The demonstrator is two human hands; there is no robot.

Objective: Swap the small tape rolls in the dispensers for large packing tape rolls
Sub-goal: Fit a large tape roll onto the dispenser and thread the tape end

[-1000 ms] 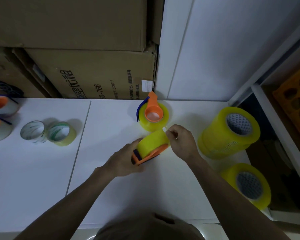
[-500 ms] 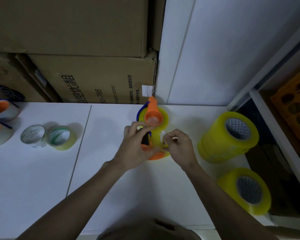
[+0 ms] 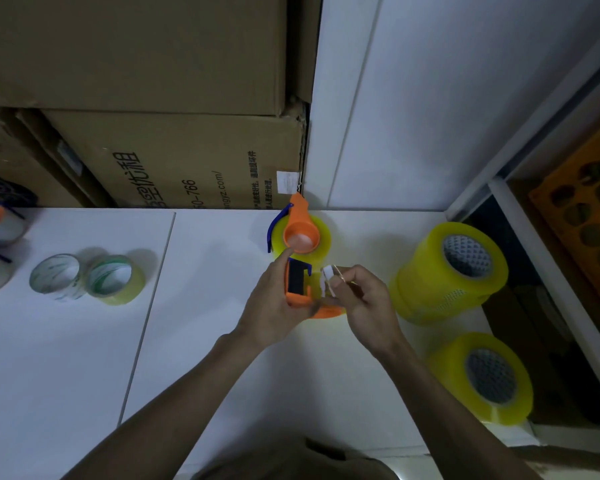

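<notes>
left hand [image 3: 274,306] grips orange plastic dispenser [image 3: 297,289] | right hand [image 3: 368,303] pinches tape end [image 3: 327,282] (crinkled, translucent)

Illumination is dim overall, with a cool bluish cast on the white counter [image 3: 194,341] and the wall panels [image 3: 430,98]. The cardboard boxes [image 3: 136,57] in the upper left of the frame render dark brown with low contrast. Soft shadows fall to the right of the two small tape rolls [image 3: 87,278] at centre left. The shelf recess at the right edge is nearly black. Wide-angle distortion bends straight lines toward the frame edges. Focus is acceptable at centre; the lower edge is soft. Printed text on the box remains legible.
</notes>
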